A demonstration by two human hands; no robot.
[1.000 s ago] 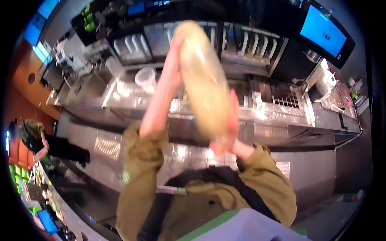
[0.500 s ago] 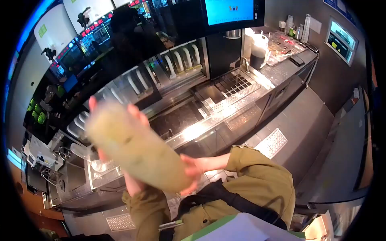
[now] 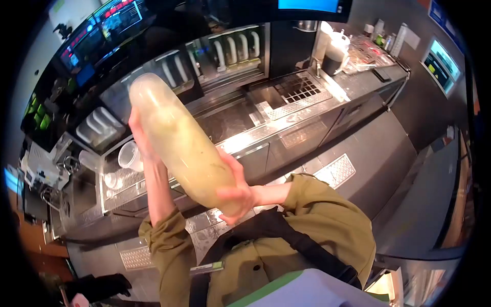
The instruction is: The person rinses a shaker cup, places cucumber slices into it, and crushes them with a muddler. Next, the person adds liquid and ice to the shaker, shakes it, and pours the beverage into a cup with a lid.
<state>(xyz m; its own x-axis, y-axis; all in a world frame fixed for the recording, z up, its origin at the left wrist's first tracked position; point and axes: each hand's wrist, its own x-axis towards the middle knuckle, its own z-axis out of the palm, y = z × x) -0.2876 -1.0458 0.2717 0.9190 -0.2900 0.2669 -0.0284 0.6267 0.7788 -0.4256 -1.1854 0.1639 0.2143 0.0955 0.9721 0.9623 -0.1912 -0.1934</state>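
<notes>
A long, clear shaker (image 3: 176,135) full of pale yellow-green liquid is held up tilted in front of me, its rounded upper end towards the back left. My left hand (image 3: 140,135) grips its left side near that upper end; most of these fingers are hidden behind it. Around the lower end, my right hand (image 3: 238,192) is wrapped with the fingers curled. Below and to the left, a clear plastic tub (image 3: 130,156) stands on the counter, apart from both hands.
A metal counter (image 3: 240,143) with a sink and grate (image 3: 299,94) runs ahead. Behind it are bins with white handles (image 3: 243,46). A pitcher of dark liquid (image 3: 335,56) stands at the back right, a machine (image 3: 46,161) at the left. A dark screen unit hangs overhead.
The shaker, blurred before, now shows sharply and sits higher in view. Both hands have moved up with it, still gripping it. The camera view has shifted slightly.
</notes>
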